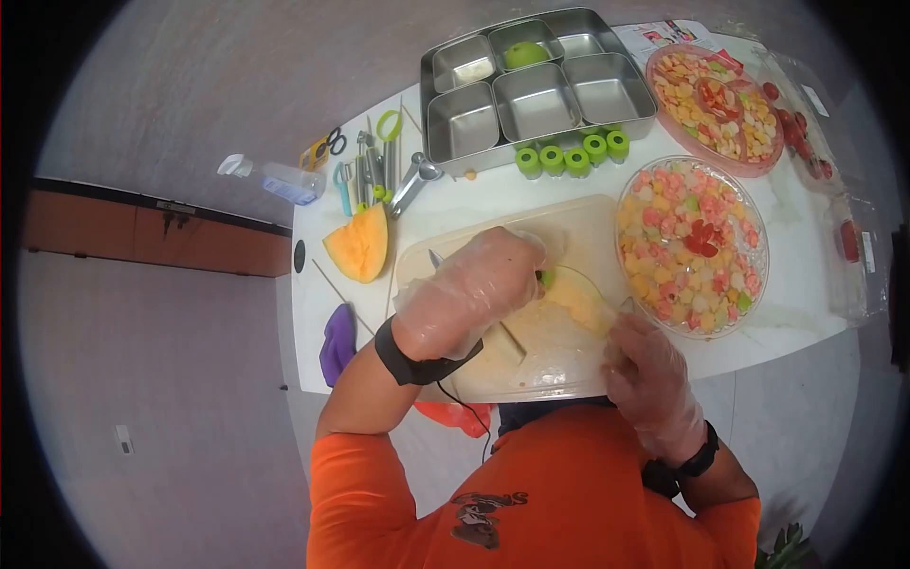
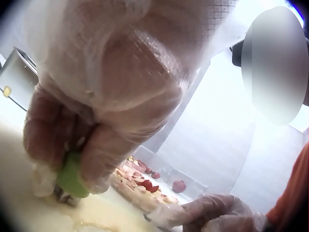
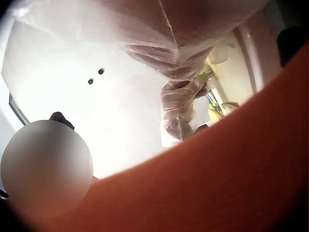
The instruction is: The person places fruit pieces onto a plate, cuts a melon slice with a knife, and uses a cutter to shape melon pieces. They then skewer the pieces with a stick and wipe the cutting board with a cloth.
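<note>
My gloved left hand (image 1: 483, 284) pinches a small cutter with a green grip (image 2: 73, 175) and a metal end, and presses it down at a thin pale melon slice (image 1: 578, 302). The slice lies on the cream cutting board (image 1: 559, 375). At the slice's right end is my gloved right hand (image 1: 654, 370), its fingers loosely bent at the slice's edge. A knife (image 1: 510, 343) lies on the board partly under my left hand and wrist. Seen from the right wrist, the cutter's green grip (image 3: 203, 77) shows at the left hand's fingers.
Right of the board stands a clear bowl of cut fruit (image 1: 654, 175), with a divided pink tray (image 1: 664, 123) behind. Green-topped cutters (image 1: 578, 159) line the steel compartment tray (image 1: 444, 152). A melon wedge (image 1: 360, 245), tools (image 1: 374, 166) and purple cloth (image 1: 337, 343) lie left.
</note>
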Available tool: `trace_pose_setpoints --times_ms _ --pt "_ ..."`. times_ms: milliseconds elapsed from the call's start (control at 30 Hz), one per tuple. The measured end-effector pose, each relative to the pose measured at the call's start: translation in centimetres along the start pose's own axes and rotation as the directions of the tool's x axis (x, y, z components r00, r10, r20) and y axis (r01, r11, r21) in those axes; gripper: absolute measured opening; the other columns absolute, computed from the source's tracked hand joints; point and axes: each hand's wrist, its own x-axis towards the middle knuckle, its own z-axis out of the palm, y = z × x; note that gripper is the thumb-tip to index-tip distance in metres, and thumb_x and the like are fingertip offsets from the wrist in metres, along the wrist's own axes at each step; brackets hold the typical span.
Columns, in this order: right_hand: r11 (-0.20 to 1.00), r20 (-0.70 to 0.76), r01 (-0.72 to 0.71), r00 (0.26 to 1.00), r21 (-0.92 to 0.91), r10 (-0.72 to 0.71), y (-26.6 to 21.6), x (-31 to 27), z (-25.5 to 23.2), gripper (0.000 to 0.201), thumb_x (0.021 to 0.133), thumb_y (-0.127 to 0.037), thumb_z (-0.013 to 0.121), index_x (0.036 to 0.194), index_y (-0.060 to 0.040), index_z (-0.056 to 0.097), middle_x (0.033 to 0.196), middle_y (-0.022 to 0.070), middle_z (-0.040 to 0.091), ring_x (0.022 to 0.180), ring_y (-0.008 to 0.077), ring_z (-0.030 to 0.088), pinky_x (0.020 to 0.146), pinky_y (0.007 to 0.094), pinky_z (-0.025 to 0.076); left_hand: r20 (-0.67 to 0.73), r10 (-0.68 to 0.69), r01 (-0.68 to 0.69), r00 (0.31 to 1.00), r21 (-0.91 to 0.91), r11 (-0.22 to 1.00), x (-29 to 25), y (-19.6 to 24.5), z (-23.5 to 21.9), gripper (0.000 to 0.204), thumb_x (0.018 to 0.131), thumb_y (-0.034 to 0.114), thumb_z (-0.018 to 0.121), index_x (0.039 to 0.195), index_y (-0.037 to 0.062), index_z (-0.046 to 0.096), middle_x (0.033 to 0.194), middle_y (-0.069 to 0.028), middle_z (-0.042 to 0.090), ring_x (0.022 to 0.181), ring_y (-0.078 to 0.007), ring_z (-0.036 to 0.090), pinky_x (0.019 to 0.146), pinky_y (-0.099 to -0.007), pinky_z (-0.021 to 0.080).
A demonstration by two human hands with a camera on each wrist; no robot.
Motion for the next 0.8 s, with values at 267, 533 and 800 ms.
trace_pose_setpoints --times_ms 267,533,800 --pt "0.945 0.303 -0.328 0.898 -0.020 0.318 -2.5 2.5 -1.4 0.056 0.081 -0.015 0.076 0.130 0.0025 0.056 0.131 0.0279 0.059 0.096 0.0382 0.065 0.088 0.0458 0.055 0.108 -0.142 0.152 0.984 -0.093 0.984 0.2 0.7 -1.0 0.031 0.083 0.015 0.074 0.112 0.0036 0.073 0.104 -0.0211 0.072 0.096 -0.0393 0.068 0.086 -0.0422 0.053" --pt "0.954 0.209 -0.285 0.931 -0.094 0.299 -2.6 2.9 -0.8 0.064 0.079 -0.015 0.078 0.135 0.0040 0.055 0.126 0.0254 0.062 0.089 0.0307 0.067 0.085 0.0399 0.055 0.031 -0.139 0.142 0.990 -0.124 0.982 -1.1 -0.5 1.3 0.039 0.082 0.012 0.080 0.119 0.0045 0.073 0.108 -0.0187 0.074 0.098 -0.0345 0.070 0.087 -0.0376 0.054" --pt "0.768 0.254 -0.636 0.757 0.075 0.602 -2.6 4.0 0.4 0.059 0.082 -0.012 0.077 0.136 0.0018 0.059 0.113 0.0177 0.066 0.091 0.0196 0.067 0.079 0.0313 0.055 0.024 -0.168 0.169 0.986 -0.153 0.974 -0.9 -0.8 1.6 0.042 0.081 0.011 0.083 0.121 0.0052 0.073 0.107 -0.0173 0.074 0.096 -0.0312 0.072 0.086 -0.0351 0.055"
